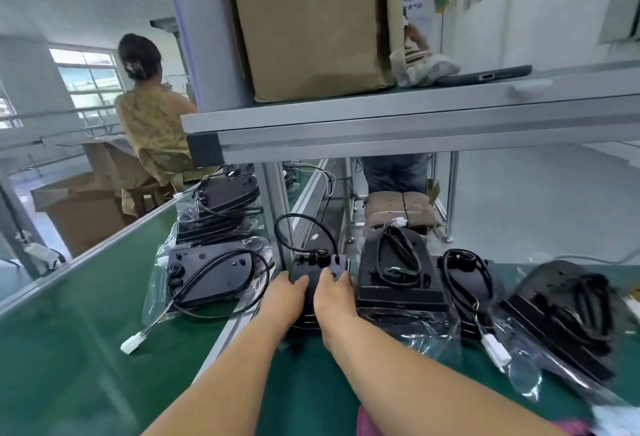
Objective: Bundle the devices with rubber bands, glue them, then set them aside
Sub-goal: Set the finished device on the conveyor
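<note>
Devices (313, 271) stacked on the green table (86, 349) sit squeezed between the left hand (284, 298) and right hand (333, 300), fingers (341, 281) wrapped round them, so I think bundling is starting and a rubber band goes on next.

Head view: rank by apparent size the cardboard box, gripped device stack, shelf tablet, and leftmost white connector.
1. cardboard box
2-3. gripped device stack and shelf tablet: unsure, tablet lies edge-on, stack partly hidden
4. leftmost white connector
</note>
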Demonstrator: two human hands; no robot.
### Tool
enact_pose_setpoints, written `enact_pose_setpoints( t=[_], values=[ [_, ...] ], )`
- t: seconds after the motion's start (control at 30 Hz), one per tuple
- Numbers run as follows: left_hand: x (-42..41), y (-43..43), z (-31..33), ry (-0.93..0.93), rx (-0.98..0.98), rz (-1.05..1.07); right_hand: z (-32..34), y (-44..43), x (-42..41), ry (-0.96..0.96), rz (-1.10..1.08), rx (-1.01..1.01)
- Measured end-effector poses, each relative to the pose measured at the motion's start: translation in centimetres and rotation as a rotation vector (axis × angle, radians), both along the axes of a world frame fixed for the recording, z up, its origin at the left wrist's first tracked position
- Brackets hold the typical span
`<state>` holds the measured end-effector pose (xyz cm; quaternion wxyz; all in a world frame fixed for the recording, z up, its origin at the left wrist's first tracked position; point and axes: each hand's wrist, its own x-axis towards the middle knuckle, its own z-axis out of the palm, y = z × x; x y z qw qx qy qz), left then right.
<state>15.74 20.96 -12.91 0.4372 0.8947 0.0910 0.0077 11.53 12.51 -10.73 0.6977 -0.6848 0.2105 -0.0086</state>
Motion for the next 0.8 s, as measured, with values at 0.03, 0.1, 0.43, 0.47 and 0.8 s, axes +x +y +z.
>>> enact_pose_setpoints(
  t=[0.03, 0.1, 0.43, 0.47, 0.8],
  values=[
    [-0.3, 0.1, 0.0, -0.012, -0.052, 0.007, 0.1, 0.0, -0.3, 0.002, 0.005, 0.006],
    [-1.1, 0.5, 0.1, -0.047, -0.159, 0.026, 0.2, 0.4, -1.2, -0.012, 0.015, -0.007],
    [-9.4, 2.6, 3.7, -0.251, -0.347, 0.172, 3.2, 1.8, -8.5, -0.212, 0.136, -0.066],
    [-10.6, 2.5, 3.9, -0.267, -0.373, 0.184, 3.7, 1.7, -9.7, -0.221, 0.140, -0.060],
    [-23.4, -3.3, 6.5, -0.398, -0.584, 0.163, 6.0, -4.1, -23.5, -0.295, 0.064, 0.023]
  ],
)
